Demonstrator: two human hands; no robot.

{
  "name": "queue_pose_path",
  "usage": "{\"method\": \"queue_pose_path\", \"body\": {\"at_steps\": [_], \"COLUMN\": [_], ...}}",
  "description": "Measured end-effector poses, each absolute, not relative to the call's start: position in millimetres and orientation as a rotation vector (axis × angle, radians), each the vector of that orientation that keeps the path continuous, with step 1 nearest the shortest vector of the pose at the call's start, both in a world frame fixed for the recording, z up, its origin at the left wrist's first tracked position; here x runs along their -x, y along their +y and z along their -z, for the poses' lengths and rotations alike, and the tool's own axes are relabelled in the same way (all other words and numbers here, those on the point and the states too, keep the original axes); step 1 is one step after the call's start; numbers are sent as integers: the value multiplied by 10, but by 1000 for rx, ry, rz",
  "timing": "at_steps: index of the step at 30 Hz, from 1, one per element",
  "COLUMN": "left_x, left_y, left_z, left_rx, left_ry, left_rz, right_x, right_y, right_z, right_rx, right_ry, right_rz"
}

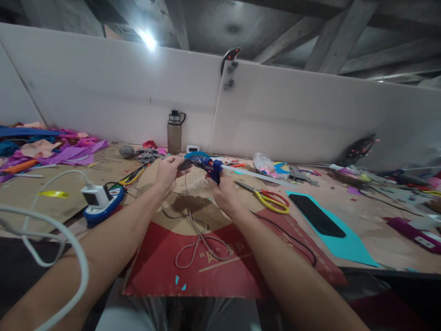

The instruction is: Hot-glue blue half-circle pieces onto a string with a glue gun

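A long white panel wall (103, 101) backs the cardboard-covered workbench (372, 230), and a red-and-tan printed cardboard sheet (241, 271) lies nearest the person. To the left sprawls a heap of purple and pink paper scraps (69, 151); to the right a turquoise paper sheet (347, 243) carries a flat black phone (317, 215). A clear plastic bottle with a black lid (174, 132) stands against the wall. Yellow-and-red-handled scissors (272, 199) lie just right of the hands, and a white charger on a blue power strip (99, 200) sits to the left. A thin grey cord (203, 243) loops on the red sheet. Held above the bench, the right hand (225, 191) is wrapped around a small blue glue gun (215, 169). The left hand (168, 172) has its fingers pinched at the edge of a round blue piece (196, 156), which is at the gun's tip.
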State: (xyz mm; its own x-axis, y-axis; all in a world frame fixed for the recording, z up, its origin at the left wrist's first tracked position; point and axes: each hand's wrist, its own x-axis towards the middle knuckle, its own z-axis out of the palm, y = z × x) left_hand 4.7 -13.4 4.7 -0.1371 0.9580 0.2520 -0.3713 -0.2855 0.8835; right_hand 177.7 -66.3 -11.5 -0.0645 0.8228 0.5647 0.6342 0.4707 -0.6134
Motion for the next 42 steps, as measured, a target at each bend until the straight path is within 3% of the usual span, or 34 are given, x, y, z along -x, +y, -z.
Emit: {"method": "queue_pose_path", "body": {"at_steps": [42], "left_x": [31], "left_y": [-100], "left_z": [-81], "left_rx": [-969], "left_ry": [726], "left_rz": [-1625], "right_x": [-1844], "right_y": [-565], "right_z": [179], "right_rx": [1204], "right_ry": [-1643], "right_rz": [-290]}}
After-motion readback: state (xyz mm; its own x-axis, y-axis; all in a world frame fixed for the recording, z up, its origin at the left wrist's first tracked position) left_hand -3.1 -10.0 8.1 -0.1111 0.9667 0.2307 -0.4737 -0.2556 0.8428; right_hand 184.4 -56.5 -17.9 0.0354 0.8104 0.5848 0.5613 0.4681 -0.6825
